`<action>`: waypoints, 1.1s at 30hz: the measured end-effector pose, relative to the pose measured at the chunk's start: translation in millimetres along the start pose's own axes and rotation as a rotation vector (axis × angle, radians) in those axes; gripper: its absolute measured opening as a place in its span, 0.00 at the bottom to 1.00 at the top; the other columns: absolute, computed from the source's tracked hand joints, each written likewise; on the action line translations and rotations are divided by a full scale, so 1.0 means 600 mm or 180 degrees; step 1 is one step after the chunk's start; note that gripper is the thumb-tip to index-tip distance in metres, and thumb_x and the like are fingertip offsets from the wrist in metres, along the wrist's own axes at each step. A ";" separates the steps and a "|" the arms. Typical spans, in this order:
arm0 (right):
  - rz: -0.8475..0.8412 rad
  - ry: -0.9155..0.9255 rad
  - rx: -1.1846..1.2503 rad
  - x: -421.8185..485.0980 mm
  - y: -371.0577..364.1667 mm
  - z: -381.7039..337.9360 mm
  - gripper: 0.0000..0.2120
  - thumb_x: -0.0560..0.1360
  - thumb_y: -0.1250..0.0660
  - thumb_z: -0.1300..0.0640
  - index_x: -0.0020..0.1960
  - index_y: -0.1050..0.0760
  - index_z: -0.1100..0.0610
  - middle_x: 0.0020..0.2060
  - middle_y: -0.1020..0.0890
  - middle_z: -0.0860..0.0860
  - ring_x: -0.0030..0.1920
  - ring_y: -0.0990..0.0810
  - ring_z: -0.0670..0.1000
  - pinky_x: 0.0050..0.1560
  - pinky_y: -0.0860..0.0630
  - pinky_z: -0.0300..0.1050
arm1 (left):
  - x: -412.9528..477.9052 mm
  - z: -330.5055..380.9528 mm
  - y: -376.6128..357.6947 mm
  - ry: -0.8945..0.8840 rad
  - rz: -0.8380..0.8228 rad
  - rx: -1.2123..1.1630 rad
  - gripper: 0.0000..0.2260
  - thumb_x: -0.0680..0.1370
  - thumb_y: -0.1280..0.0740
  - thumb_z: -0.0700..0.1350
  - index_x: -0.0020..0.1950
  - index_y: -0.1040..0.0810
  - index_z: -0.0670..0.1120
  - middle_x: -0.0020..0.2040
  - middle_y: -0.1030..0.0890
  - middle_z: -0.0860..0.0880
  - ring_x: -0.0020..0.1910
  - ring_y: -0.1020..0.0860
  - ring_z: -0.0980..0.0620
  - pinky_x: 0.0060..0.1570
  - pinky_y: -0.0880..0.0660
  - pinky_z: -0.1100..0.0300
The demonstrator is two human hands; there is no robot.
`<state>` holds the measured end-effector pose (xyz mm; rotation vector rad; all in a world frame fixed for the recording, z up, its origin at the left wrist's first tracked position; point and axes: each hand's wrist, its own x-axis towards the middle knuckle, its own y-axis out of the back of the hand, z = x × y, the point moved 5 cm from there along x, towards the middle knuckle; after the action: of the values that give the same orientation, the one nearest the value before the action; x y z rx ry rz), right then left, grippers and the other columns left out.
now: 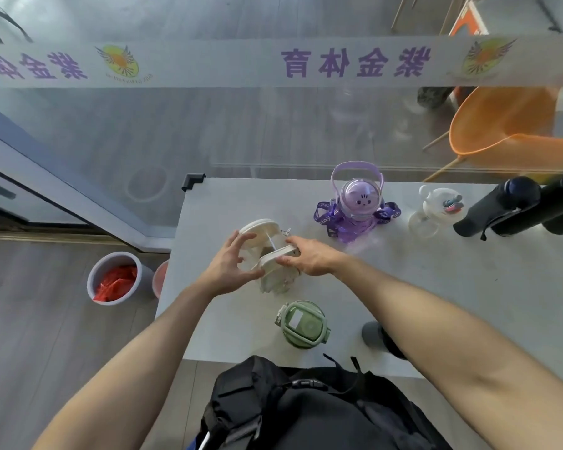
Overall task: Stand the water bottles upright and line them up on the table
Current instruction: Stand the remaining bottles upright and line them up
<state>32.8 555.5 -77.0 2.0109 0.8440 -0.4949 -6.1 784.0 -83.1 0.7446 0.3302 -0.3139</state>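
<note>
Both my hands hold a clear bottle with a cream lid and handle (272, 254) near the left part of the grey table (468, 287). My left hand (229, 266) grips its left side, and my right hand (309, 259) pinches the cream lid rim. A green-lidded bottle (303, 323) stands upright close to the front edge. A purple cat bottle (358, 203) with a strap stands upright at the back. To its right is a clear white-lidded bottle (436, 209). A black bottle (498, 207) lies on its side at the far right.
A black backpack (306, 407) sits at the table's front edge below me. A grey object (372, 334) shows under my right forearm. A glass wall runs behind the table, with an orange chair (507, 125) beyond it. A grey bin with red contents (116, 277) stands on the floor, left.
</note>
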 end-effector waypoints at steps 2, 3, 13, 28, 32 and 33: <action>0.0120 -0.0094 0.0091 0.005 -0.002 -0.001 0.40 0.79 0.33 0.30 0.83 0.37 0.49 0.74 0.22 0.54 0.70 0.21 0.59 0.69 0.25 0.53 | 0.007 -0.007 0.004 0.0168 0.0129 -0.0452 0.38 0.70 0.16 0.56 0.75 0.32 0.61 0.79 0.33 0.52 0.68 0.20 0.44 0.56 0.14 0.46; 0.0182 -0.0125 0.0159 0.007 -0.001 -0.002 0.38 0.79 0.33 0.30 0.82 0.35 0.50 0.72 0.21 0.54 0.68 0.20 0.59 0.68 0.24 0.55 | 0.012 -0.008 0.006 0.0229 0.0167 -0.0763 0.37 0.68 0.16 0.55 0.72 0.31 0.59 0.78 0.32 0.52 0.68 0.20 0.44 0.51 0.13 0.45; 0.1162 -0.0636 0.1153 0.044 0.067 -0.002 0.20 0.82 0.36 0.37 0.61 0.24 0.52 0.49 0.12 0.54 0.47 0.11 0.56 0.59 0.17 0.58 | 0.088 0.036 0.065 0.0742 0.1015 -0.0947 0.20 0.79 0.28 0.67 0.52 0.19 0.49 0.50 0.14 0.48 0.44 0.14 0.49 0.39 0.12 0.45; 0.1170 -0.0084 0.0479 0.038 0.128 -0.059 0.33 0.78 0.37 0.55 0.83 0.36 0.53 0.74 0.24 0.57 0.72 0.24 0.58 0.73 0.28 0.52 | 0.164 0.042 0.066 0.0346 -0.0071 -0.1593 0.39 0.76 0.22 0.34 0.80 0.35 0.56 0.69 0.21 0.57 0.64 0.18 0.53 0.52 0.18 0.52; 0.1926 0.0099 0.0214 0.007 0.157 -0.045 0.21 0.79 0.35 0.58 0.72 0.24 0.56 0.62 0.16 0.55 0.58 0.17 0.58 0.62 0.21 0.55 | 0.179 0.050 0.053 0.0288 0.0340 -0.1266 0.40 0.73 0.16 0.44 0.79 0.33 0.54 0.64 0.21 0.57 0.59 0.16 0.53 0.51 0.18 0.55; 0.1893 0.0120 0.0106 -0.002 0.161 -0.037 0.18 0.80 0.35 0.58 0.70 0.22 0.56 0.59 0.14 0.54 0.57 0.16 0.58 0.61 0.21 0.53 | 0.183 0.055 0.050 0.0291 0.0392 -0.1203 0.39 0.73 0.15 0.45 0.79 0.33 0.53 0.64 0.20 0.55 0.58 0.15 0.52 0.48 0.20 0.58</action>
<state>102.4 536.2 -9.1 2.1771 0.2277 -0.1300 110.6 764.0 -85.9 0.4053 0.4142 -0.0955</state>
